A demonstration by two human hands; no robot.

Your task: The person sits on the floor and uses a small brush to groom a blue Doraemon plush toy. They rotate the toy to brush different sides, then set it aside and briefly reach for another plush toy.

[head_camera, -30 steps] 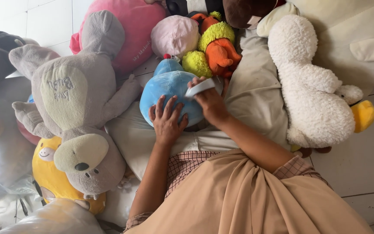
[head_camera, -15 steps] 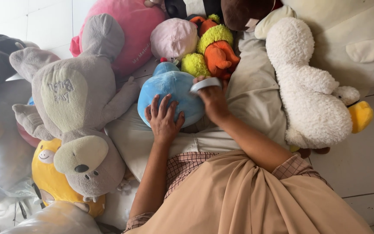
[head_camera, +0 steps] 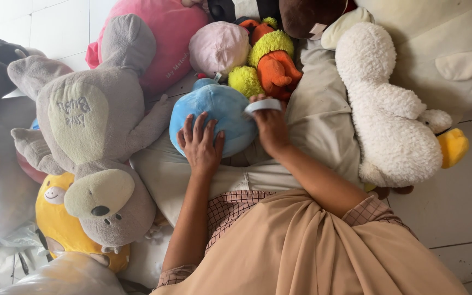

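A round blue plush toy [head_camera: 219, 117] lies among other stuffed toys on a beige cushion [head_camera: 323, 120]. My left hand [head_camera: 200, 143] rests flat on the toy's near side with its fingers spread. My right hand [head_camera: 270, 127] is at the toy's right edge, closed on a small white flat object [head_camera: 263, 105] that it presses against the blue plush. What the white object is cannot be made out.
A large grey plush animal [head_camera: 91, 136] lies at the left over a yellow toy [head_camera: 55, 218]. A pink plush [head_camera: 165, 38], a pale pink ball toy [head_camera: 218, 48] and a yellow-orange toy [head_camera: 271, 60] sit behind. A white duck plush [head_camera: 389, 120] lies at the right on the tiled floor [head_camera: 465, 207].
My left hand has slid slightly up and left on the blue toy. My right hand with the white object has edged a little higher along the toy's right side.
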